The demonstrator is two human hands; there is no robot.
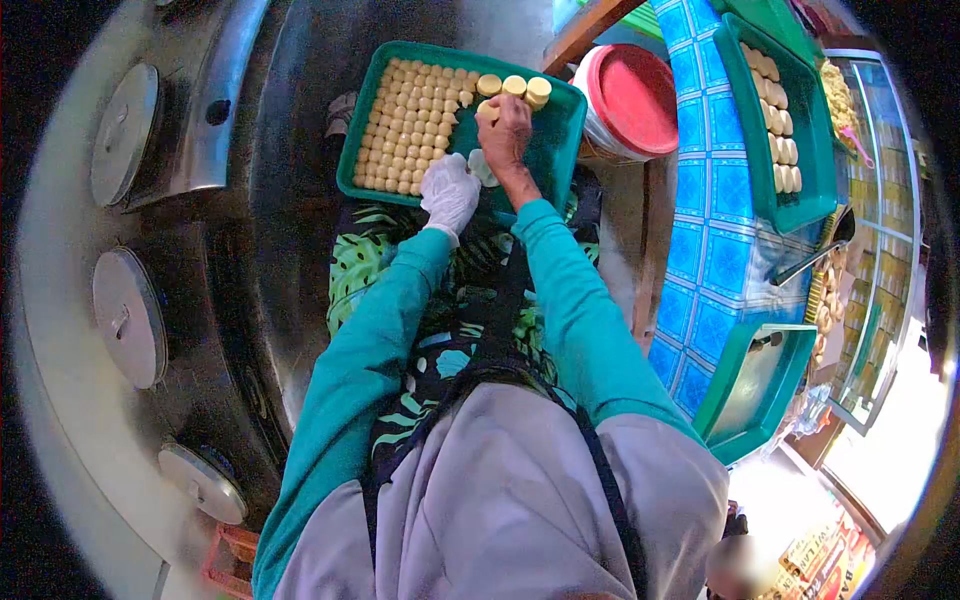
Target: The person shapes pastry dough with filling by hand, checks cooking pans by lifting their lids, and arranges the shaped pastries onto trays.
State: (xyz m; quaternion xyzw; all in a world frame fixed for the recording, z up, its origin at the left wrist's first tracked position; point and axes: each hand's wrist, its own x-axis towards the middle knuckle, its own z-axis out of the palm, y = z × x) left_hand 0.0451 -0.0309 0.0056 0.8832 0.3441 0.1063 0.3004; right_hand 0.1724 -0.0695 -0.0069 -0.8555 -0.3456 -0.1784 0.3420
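A green tray (pixel 570 150) rests on my lap, with rows of small round cream-coloured dough balls (pixel 405 120) packed on its left side. My left hand (pixel 450 195), in a white glove, is at the lower right edge of the rows. Its fingers are bent, and what they hold, if anything, is hidden. Beside it lies a pale, thin, rounded piece (pixel 482 168) that I cannot make out. My bare right hand (pixel 506 130) has its fingers closed on a yellow round piece (pixel 487 110). More yellow round pieces (pixel 514 86), some stacked, stand along the tray's far right edge.
On the right is a table with a blue checked cover (pixel 700 230), holding a green tray of oblong dough pieces (pixel 830 190) and another green tray (pixel 750 400). A white bucket with a red lid (pixel 632 100) stands by it. Round metal lids (pixel 130 318) line the left.
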